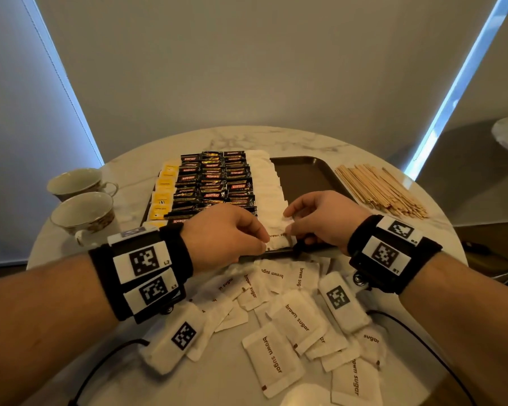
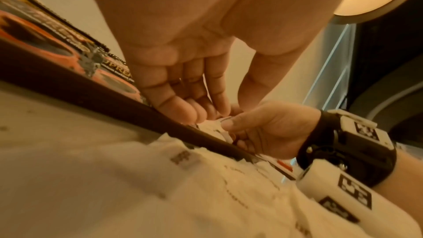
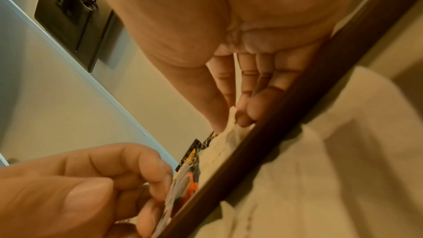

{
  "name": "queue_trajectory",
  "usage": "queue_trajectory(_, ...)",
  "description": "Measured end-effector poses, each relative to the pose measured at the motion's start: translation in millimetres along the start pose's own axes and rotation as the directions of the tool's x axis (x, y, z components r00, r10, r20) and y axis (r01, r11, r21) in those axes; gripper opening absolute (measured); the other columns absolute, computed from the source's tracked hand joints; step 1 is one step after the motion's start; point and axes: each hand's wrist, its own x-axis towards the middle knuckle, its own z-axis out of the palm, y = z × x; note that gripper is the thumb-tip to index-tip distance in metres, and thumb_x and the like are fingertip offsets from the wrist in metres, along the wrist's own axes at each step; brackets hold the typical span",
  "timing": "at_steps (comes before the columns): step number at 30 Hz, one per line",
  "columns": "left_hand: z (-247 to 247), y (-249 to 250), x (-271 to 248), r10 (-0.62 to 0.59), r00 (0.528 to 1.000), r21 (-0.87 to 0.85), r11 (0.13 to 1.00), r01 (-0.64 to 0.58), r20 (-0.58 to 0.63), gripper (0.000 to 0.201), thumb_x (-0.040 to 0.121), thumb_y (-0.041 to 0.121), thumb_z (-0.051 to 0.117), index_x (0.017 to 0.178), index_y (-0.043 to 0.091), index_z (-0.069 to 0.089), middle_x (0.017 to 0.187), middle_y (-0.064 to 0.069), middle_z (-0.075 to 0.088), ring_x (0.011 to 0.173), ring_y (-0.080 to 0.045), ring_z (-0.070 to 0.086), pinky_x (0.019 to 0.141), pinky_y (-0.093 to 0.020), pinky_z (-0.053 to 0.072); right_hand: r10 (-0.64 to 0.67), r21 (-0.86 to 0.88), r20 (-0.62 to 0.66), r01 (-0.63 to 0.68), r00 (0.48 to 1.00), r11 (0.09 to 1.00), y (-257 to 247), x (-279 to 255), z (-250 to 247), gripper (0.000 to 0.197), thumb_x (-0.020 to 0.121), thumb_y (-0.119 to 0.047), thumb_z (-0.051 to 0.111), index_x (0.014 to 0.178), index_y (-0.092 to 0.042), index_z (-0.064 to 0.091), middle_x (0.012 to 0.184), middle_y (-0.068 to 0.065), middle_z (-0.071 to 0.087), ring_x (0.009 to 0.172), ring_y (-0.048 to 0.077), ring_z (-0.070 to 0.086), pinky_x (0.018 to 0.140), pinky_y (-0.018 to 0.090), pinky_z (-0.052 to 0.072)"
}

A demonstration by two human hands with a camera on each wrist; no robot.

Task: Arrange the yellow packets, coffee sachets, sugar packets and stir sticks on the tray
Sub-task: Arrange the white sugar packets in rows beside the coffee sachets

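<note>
- You had both hands at the near edge of the tray [image 1: 311,167], working one sugar packet [image 1: 277,238] between them.
- Your left hand [image 1: 226,232] pinched the packet's left edge with curled fingers, probably to keep it square against the white row [image 1: 264,183] behind it.
- Your right hand [image 1: 320,218] pinched the packet's upper right corner between thumb and fingertips, so each hand steered one end.
- The packet lay just inside the tray's near rim, as the front piece of that overlapping white row; the two-handed hold looked meant to line it up, not just drop it.
- The coffee sachets [image 1: 214,183] filled the tray's middle in dark columns, and the yellow packets [image 1: 163,194] ran along its left side, so the sugar took the next lane rightward.
- The tray's right part was bare, likely kept for what remained.
- Loose packets [image 1: 294,317] lay scattered on the table [image 1: 276,139] just in front of the tray, within easy reach of either hand.
- The stir sticks [image 1: 379,189] sat heaped on the table beside the tray's right edge, not yet loaded.
- Two cups [image 1: 81,200] stood well to the left.
</note>
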Motion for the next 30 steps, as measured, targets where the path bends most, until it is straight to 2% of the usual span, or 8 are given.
queue_trajectory(3,5,2,2,0.034,0.999,0.067,0.997,-0.036,0.037,0.022,0.089,0.024,0.077,0.108,0.034,0.079,0.084,0.011,0.072,0.076,-0.005,0.067,0.076,-0.028,0.059,-0.032,-0.001,-0.061,0.032,0.998,1.000,-3,-6,-2,0.011,0.089,-0.009,0.074,0.093,-0.019,0.074,0.087,0.005,0.073,0.070,0.012,0.067,0.063,0.024,0.058)
queue_trajectory(7,12,9,7,0.036,0.996,0.261,0.964,-0.057,0.086,0.032,0.091,0.033,0.074,0.123,0.037,0.074,0.087,0.015,0.066,0.078,-0.004,0.062,0.066,-0.020,0.049,-0.056,-0.030,0.024,0.056,0.998,0.998,-11,-9,3,0.012,0.092,-0.015,0.069,0.085,-0.018,0.079,0.084,0.004,0.077,0.072,0.013,0.068,0.070,0.029,0.060)
queue_trajectory(11,14,9,11,0.018,0.998,0.317,0.948,-0.039,0.068,0.027,0.091,0.035,0.072,0.118,0.034,0.078,0.097,0.011,0.075,0.088,-0.010,0.068,0.082,-0.031,0.061,-0.027,-0.119,0.090,0.038,0.996,0.992,-13,-6,6,0.014,0.091,-0.021,0.070,0.082,-0.021,0.081,0.083,-0.002,0.078,0.086,0.018,0.073,0.086,0.038,0.062)
queue_trajectory(16,15,9,13,0.012,0.999,0.292,0.956,-0.023,0.038,0.017,0.090,0.033,0.074,0.105,0.030,0.081,0.082,0.014,0.071,0.071,-0.004,0.063,0.066,-0.022,0.055,-0.004,-0.062,0.113,0.011,0.994,0.998,-11,-7,0,0.019,0.094,-0.016,0.064,0.085,-0.017,0.080,0.083,0.000,0.078,0.080,0.016,0.072,0.082,0.033,0.060)
queue_trajectory(19,11,13,15,0.044,0.999,0.264,0.963,-0.047,0.017,0.014,0.089,0.033,0.076,0.102,0.030,0.078,0.086,0.013,0.070,0.071,-0.004,0.064,0.068,-0.024,0.057,-0.011,0.123,0.016,0.009,1.000,0.992,-5,-4,-1,0.016,0.095,-0.012,0.061,0.089,-0.014,0.076,0.092,0.009,0.076,0.084,0.019,0.069,0.091,0.042,0.058)
queue_trajectory(22,9,21,21,0.093,0.996,0.309,0.947,-0.086,-0.006,0.023,0.089,0.037,0.074,0.112,0.035,0.075,0.104,0.016,0.066,0.085,-0.004,0.066,0.072,-0.024,0.058,0.053,0.392,-0.170,0.018,0.984,0.920,0,2,-1,0.012,0.097,-0.019,0.061,0.104,-0.022,0.070,0.111,0.003,0.070,0.109,0.020,0.064,0.100,0.045,0.054)
queue_trajectory(26,13,25,32,0.078,0.996,0.418,0.904,-0.090,0.046,0.033,0.089,0.038,0.072,0.121,0.032,0.074,0.121,0.012,0.066,0.096,-0.008,0.065,0.081,-0.027,0.058,0.125,0.645,-0.120,-0.019,0.985,0.764,1,5,12,0.012,0.098,-0.032,0.062,0.110,-0.035,0.061,0.137,-0.004,0.057,0.127,0.017,0.050,0.103,0.036,0.046)
queue_trajectory(30,19,21,36,0.037,0.996,0.441,0.895,-0.068,0.080,0.034,0.087,0.041,0.074,0.119,0.030,0.075,0.119,0.012,0.067,0.093,-0.009,0.066,0.084,-0.033,0.062,0.104,0.698,-0.070,-0.026,0.992,0.716,2,4,22,0.047,0.099,-0.043,0.057,0.143,-0.028,0.054,0.150,-0.003,0.050,0.137,0.016,0.045,0.098,0.031,0.040)
